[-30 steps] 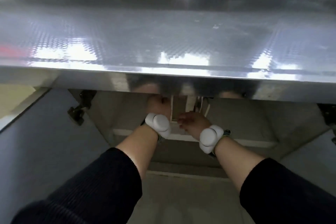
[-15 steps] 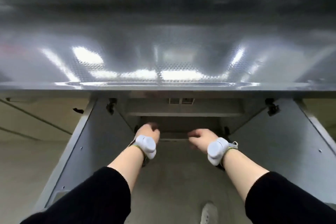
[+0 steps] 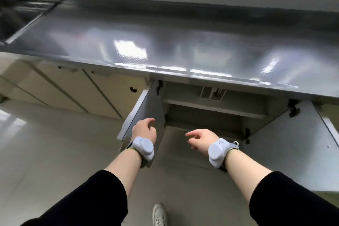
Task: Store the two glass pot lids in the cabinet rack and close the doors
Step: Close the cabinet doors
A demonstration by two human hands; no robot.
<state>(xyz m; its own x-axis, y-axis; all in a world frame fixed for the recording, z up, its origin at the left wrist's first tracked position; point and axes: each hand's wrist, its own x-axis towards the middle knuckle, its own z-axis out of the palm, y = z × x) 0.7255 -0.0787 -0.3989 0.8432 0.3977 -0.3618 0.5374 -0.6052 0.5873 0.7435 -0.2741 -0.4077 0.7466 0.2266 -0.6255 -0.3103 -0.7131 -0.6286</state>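
Observation:
The cabinet under the steel counter stands with both doors swung wide. My left hand hovers next to the inner face of the left door, fingers loosely curled and empty. My right hand is held in front of the opening, fingers spread, holding nothing. The right door hangs open at the right. At the top of the cabinet, under the counter edge, a small part of a rack shows. No glass lid can be made out.
A shiny steel countertop overhangs the cabinet, with a sink at its far left. Cream drawer fronts run to the left. My white shoe stands on the pale floor below.
Both hands have drawn back out of the cabinet's top, where they were together by the rack, and moved apart. My view has pulled back and turned left.

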